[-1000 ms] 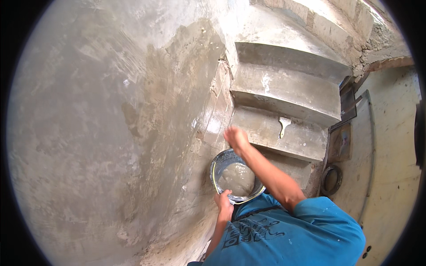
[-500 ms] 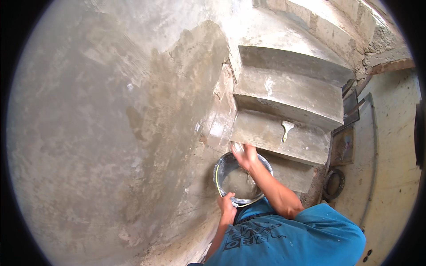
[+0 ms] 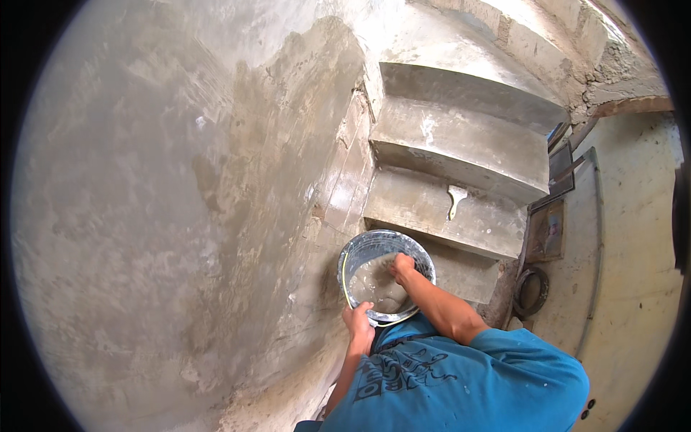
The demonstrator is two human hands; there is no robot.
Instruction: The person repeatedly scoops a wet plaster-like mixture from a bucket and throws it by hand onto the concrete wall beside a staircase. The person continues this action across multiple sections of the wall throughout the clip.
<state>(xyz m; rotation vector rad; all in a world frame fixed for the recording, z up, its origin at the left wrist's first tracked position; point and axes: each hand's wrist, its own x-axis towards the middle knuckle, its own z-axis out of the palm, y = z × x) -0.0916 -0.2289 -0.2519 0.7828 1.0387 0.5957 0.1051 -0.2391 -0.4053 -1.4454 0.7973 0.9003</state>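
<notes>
Your left hand point(image 3: 358, 319) grips the near rim of the bucket point(image 3: 374, 248), fingers curled over the edge, clamped on it. The bucket is round, grey-blue, with a thin wire handle lying along its left inner side. It sits just below centre, between the plastered wall point(image 3: 180, 216) on the left and the concrete steps point(image 3: 461, 144) on the right and far side, close against both.

Your right hand point(image 3: 401, 266) is down inside the bucket, in the grey wet mix point(image 3: 371, 284) that covers its bottom. Fingers look bunched together in the mix; can't tell whether they hold anything, too small and smeared. The forearm comes in from the lower right, over the bucket's right rim.

You wear a blue T-shirt point(image 3: 475, 381) with dark print on the front, filling the near lower part of the view.

The wall shows a darker, damper brownish patch running from the top centre down toward the bucket, with lighter dry grey plaster to the left of it.

On the middle step lies a small pale tool point(image 3: 455, 198) with a flat head and narrow handle, well apart from both hands. At the right of the steps, dark framed panels point(image 3: 551, 223) lean against a yellowish surface, and a dark ring point(image 3: 531, 291) lies on the floor below them.
</notes>
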